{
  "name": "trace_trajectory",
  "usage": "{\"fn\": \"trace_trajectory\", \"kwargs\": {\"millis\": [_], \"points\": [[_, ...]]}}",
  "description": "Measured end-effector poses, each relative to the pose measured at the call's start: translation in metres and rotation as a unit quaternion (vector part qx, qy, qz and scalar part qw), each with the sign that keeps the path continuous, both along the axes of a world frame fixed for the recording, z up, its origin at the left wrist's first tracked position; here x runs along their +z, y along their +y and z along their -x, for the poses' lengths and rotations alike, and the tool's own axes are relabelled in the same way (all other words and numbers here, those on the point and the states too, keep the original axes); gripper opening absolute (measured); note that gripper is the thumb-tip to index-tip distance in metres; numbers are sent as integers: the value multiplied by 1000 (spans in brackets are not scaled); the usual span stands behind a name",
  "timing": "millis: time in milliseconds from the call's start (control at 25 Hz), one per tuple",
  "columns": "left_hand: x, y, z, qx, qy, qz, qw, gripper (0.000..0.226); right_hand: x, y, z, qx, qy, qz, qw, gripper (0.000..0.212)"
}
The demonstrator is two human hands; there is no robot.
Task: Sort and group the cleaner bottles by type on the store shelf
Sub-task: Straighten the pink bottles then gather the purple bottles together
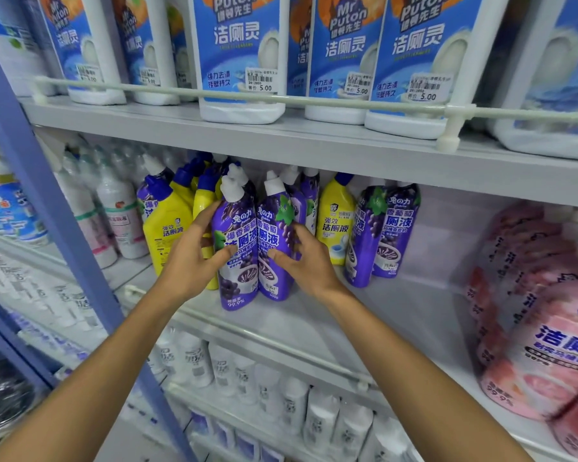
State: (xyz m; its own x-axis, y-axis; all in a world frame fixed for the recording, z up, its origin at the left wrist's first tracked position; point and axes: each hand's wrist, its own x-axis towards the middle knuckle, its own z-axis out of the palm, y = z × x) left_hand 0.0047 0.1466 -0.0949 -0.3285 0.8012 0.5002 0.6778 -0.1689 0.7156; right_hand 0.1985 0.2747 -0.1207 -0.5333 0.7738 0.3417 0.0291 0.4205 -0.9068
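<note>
Left hand curled round left purple bottle, thumb across label. Right hand curled round right purple bottle. Held bottles touch side by side, upright on middle shelf. Yellow bottles just left of left hand. Single yellow bottle just right of right hand, purple pair beyond it. Pink bottles far right. Blue-label bottles above hands.

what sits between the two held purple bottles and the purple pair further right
A lone yellow bottle stands between them, shown in the head view.
</note>
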Motion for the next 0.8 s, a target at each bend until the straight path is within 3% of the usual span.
{"fn": "trace_trajectory", "kwargs": {"millis": [200, 320, 480, 600, 800], "points": [[7, -5, -16, 1, -62, 3, 998, 71, 7, 0, -7, 16, 3, 6, 1000, 51], [13, -17, -26, 59, -125, 2, 990, 67, 13, 2, -28, 29, 25, 28, 999, 59], [17, -46, -57, 134, -59, -67, 987, 54, 20, 12, -88, 4, 77, 56, 995, 54], [19, -39, -96, 44, -86, -75, 993, 49, 28, 22, -139, -47, 118, 77, 989, 49], [26, 43, -151, -145, -217, 44, 964, 61, 38, 52, -181, -142, 179, 121, 966, 39]]}}
